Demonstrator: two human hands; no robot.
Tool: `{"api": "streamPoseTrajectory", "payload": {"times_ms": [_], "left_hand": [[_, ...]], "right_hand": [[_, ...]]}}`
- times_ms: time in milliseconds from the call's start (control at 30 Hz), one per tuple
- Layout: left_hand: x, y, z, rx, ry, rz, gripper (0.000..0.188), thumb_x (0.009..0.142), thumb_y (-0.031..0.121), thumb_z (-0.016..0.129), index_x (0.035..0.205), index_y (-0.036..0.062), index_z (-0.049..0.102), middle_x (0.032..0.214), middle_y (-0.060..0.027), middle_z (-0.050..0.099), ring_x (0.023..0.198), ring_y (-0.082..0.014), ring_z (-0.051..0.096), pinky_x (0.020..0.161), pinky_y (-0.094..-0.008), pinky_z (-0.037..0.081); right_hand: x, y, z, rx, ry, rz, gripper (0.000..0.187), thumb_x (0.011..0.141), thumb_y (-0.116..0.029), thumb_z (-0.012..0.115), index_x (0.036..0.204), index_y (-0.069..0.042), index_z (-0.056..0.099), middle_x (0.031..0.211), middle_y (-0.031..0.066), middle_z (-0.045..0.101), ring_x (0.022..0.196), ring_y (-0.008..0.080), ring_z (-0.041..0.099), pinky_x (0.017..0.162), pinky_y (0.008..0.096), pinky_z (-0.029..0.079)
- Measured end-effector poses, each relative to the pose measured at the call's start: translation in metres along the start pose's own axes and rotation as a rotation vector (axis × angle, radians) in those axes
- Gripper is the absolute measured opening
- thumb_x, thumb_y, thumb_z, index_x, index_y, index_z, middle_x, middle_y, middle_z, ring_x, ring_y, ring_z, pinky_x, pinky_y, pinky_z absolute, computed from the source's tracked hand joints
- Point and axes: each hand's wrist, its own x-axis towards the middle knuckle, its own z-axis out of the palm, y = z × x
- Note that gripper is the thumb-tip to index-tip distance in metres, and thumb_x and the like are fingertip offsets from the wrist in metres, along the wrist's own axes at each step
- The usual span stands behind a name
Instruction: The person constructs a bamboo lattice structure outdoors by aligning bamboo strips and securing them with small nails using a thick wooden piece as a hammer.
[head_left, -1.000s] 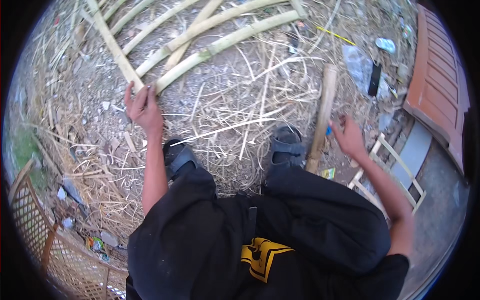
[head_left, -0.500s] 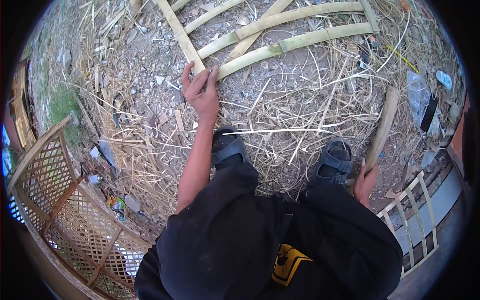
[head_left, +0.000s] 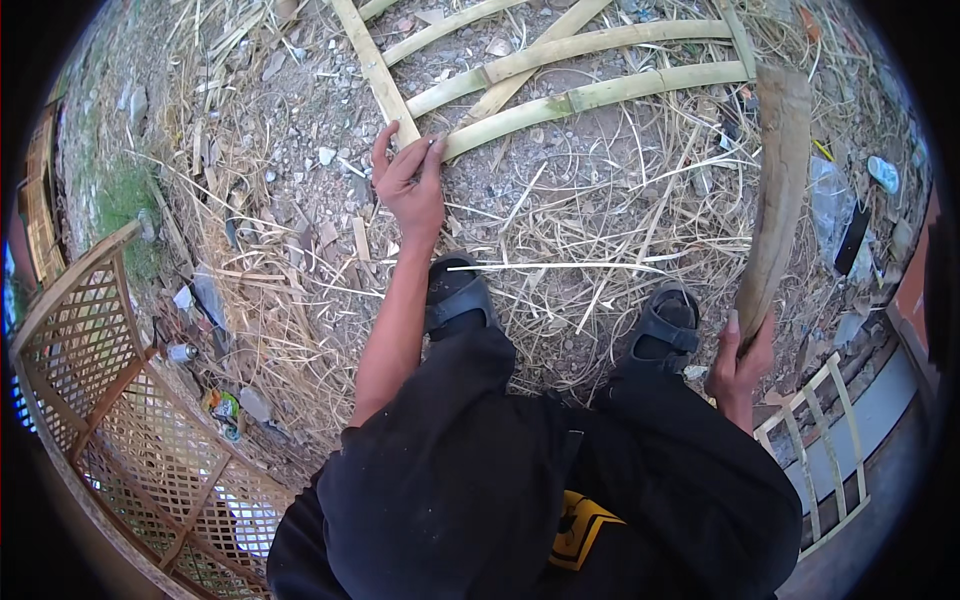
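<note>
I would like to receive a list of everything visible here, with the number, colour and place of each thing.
Slatted frame: one, pale yellow-green, top centre
Wooden stick: one, brown, right, upper end widest
Lattice panelling: count unclear, brown, lower left
Small slatted frame: one, pale, lower right
Grey board: one, grey, beside that frame
Plastic sheet: one, clear, right
Black strip: one, black, by the plastic
Can: one, silvery, left
Plant: one patch, green, left
Thin strips: many, cream, across the ground
Sandals: two, dark grey, centre
Left hand: one, bare, at the slatted frame's near-left corner
Right hand: one, bare, gripping the stick's lower end
</note>
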Motion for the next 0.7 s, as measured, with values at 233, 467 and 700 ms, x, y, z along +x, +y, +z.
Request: {"api": "streamPoseTrajectory", "payload": {"times_ms": [233,467,700], "left_hand": [[-0.001,0.001,0.003,-0.015,0.017,-0.001,0.010,0.083,0.008,0.080,0.093,0.0059,0.082,0.090,-0.0046,0.078,0.124,-0.0279,0.058,0.105,-0.0413,0.040],[0.000,0.000,0.002,-0.055,0.038,-0.007,0.010,0.083,0.007,0.080,0.093,0.0060,0.082,0.090,-0.0042,0.079,0.124,-0.0277,0.058,0.104,-0.0404,0.041],[-0.001,0.000,0.002,0.025,0.028,0.053,0.011,0.082,0.012,0.082,0.093,0.0123,0.082,0.093,0.0002,0.079,0.124,-0.0239,0.058,0.104,-0.0401,0.034]], "right_hand": [[0.018,-0.049,0.025,0.143,-0.235,-0.138,0.040,0.097,-0.017,0.065,0.127,0.007,0.053,0.089,0.0202,0.066,0.075,0.0314,0.067,0.070,0.0379,0.052],[0.031,-0.073,0.045,0.124,-0.377,-0.307,0.043,0.093,-0.019,0.069,0.126,0.004,0.054,0.092,0.0226,0.067,0.077,0.0374,0.069,0.070,0.0417,0.054],[0.035,-0.088,0.071,0.075,-0.480,-0.276,0.050,0.095,-0.027,0.070,0.131,0.002,0.052,0.095,0.0260,0.068,0.082,0.0430,0.070,0.072,0.0470,0.055]]}}
